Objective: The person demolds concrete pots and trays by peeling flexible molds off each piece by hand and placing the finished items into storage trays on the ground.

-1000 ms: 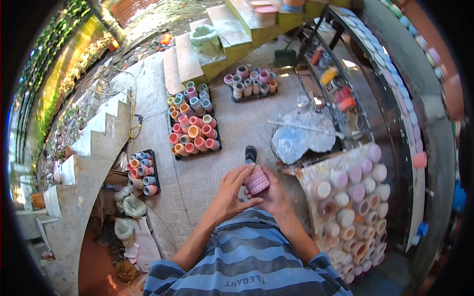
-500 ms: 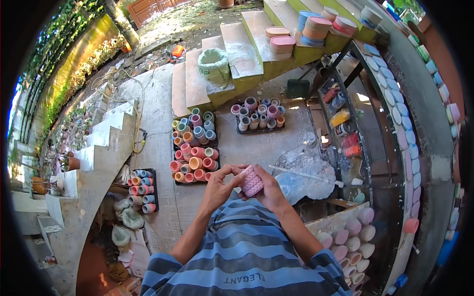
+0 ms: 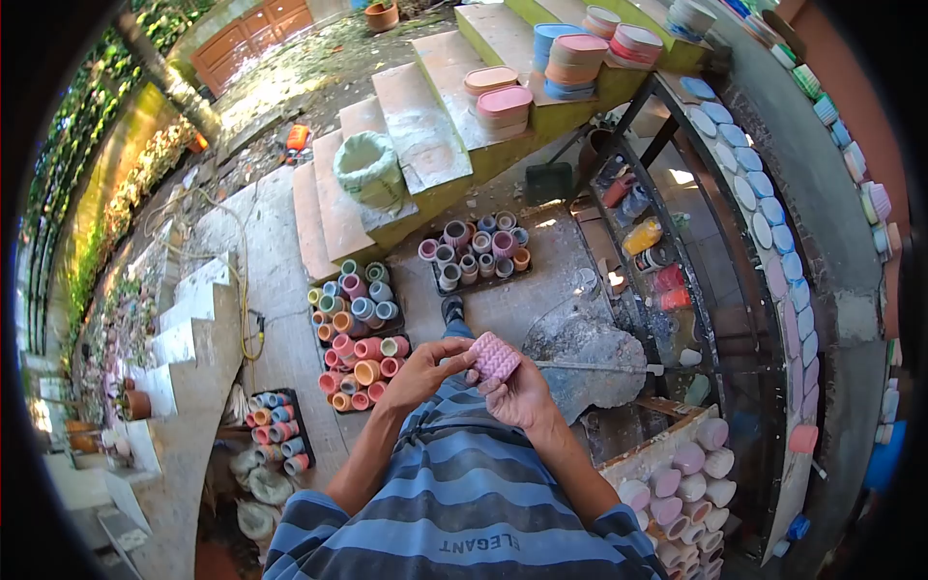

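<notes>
A small pink pot (image 3: 495, 357) with a braided, knobbly surface is held in front of my striped shirt. My right hand (image 3: 525, 398) is wrapped around it from below and the right, fingers curled underneath. At the pot's left edge, my left hand (image 3: 431, 370) is closed, its thumb and fingertips pinching the side. The pot is tilted, and its opening cannot be made out. Beyond my hands, trays of coloured pots (image 3: 362, 372) stand on the paved floor.
Steps (image 3: 420, 116) carry a white sack (image 3: 368, 172) and stacked oval pots (image 3: 503, 108). To the right are a dark metal rack (image 3: 667, 203) and a plaster-covered slab (image 3: 585, 353). Pale pots (image 3: 691, 483) pile up at lower right. My foot (image 3: 451, 308) shows ahead.
My view has shifted and a foot has come forward under my hands. The pink pot has turned slightly in my right hand, showing more of its braided side.
</notes>
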The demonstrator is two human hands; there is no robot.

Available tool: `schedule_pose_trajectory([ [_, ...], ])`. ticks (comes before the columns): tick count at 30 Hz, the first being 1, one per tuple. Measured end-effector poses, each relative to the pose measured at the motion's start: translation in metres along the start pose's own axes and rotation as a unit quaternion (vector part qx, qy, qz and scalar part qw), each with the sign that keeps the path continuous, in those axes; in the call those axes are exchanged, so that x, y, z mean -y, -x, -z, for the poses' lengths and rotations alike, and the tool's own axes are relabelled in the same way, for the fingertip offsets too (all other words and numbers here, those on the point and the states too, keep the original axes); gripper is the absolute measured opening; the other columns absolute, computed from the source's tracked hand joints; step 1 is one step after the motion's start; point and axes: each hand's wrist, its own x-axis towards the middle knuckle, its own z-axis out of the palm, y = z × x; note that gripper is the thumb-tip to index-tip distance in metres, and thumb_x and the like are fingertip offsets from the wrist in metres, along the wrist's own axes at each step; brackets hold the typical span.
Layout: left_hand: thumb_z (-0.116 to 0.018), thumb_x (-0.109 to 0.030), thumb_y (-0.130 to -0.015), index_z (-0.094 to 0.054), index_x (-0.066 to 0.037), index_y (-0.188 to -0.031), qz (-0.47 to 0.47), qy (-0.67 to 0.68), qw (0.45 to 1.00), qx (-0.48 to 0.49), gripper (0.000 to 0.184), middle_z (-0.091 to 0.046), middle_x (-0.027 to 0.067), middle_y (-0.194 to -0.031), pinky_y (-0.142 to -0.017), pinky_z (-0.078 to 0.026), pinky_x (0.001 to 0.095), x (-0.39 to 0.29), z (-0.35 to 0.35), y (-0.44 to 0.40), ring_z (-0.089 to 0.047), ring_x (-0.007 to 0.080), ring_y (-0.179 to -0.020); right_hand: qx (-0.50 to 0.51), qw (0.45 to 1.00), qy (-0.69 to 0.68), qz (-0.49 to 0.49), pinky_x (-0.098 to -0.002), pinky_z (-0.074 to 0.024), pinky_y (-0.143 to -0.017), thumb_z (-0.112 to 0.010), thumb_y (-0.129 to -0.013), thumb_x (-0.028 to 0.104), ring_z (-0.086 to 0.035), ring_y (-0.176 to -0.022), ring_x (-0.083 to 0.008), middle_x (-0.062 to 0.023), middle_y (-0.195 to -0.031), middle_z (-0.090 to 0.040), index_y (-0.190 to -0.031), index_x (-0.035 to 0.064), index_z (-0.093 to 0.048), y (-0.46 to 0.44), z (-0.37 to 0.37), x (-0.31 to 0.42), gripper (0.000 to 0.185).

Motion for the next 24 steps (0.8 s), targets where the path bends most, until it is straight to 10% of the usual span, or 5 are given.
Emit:
schedule_pose_trajectory([
  [5,-0.061,-0.026,-0.1,-0.067,-0.001,-0.117,0.004,-0.023,0.999,0.049,0.031,-0.067,0.0022,-0.109,-0.092,-0.044,0.0271,-0.029,0.044,-0.06,-0.057,0.0096,-0.1,-0.045,0.983,0.172,0.056,-0.038,-0.0628,-0.067,-0.041,-0.102,0.052,-0.071,-0.084,-0.0304,-0.0263,-0.122,-0.058,-0.14,0.0077,-0.046,-0.034,-0.026,0.046,0.059],
  [12,-0.065,-0.026,-0.095,-0.071,-0.001,-0.104,-0.051,-0.327,0.942,-0.045,0.027,-0.071,0.017,-0.101,-0.084,-0.051,0.0337,-0.054,0.103,-0.132,-0.067,0.0306,-0.091,-0.207,0.691,0.66,0.208,-0.0359,-0.0555,-0.085,-0.055,-0.101,0.041,-0.06,-0.114,-0.019,-0.0066,-0.13,-0.056,-0.141,0.0125,-0.046,-0.108,-0.074,0.078,0.05],
  [15,-0.061,-0.026,-0.097,-0.07,0.0,-0.105,0.036,-0.33,0.943,-0.014,0.028,-0.072,0.0145,-0.093,-0.083,-0.051,0.0325,-0.034,0.126,-0.153,-0.067,0.0264,-0.087,-0.254,0.711,0.637,0.157,-0.0329,-0.0536,-0.087,-0.056,-0.101,0.037,-0.059,-0.109,-0.0164,-0.0054,-0.127,-0.056,-0.142,0.0114,-0.044,-0.136,-0.062,0.103,0.049],
  [19,-0.049,-0.021,-0.104,-0.068,0.002,-0.107,0.008,-0.007,0.997,-0.081,0.03,-0.072,0.0063,-0.094,-0.089,-0.048,0.029,0.018,0.17,-0.168,-0.064,0.0142,-0.092,-0.281,0.811,0.495,0.13,-0.0343,-0.0536,-0.082,-0.056,-0.1,0.037,-0.061,-0.102,-0.0175,-0.0056,-0.115,-0.061,-0.139,0.0119,-0.048,-0.146,-0.051,0.142,0.047],
  [24,-0.057,-0.017,-0.099,-0.068,-0.001,-0.105,0.025,-0.035,0.929,-0.368,0.021,-0.072,0.0069,-0.09,-0.078,-0.05,0.0273,0.171,0.251,-0.148,-0.065,0.0133,-0.085,-0.473,0.672,0.527,0.216,-0.0381,-0.053,-0.082,-0.066,-0.094,0.039,-0.064,-0.099,-0.0194,-0.0079,-0.112,-0.064,-0.126,0.0105,-0.055,-0.138,-0.017,0.213,0.044],
])
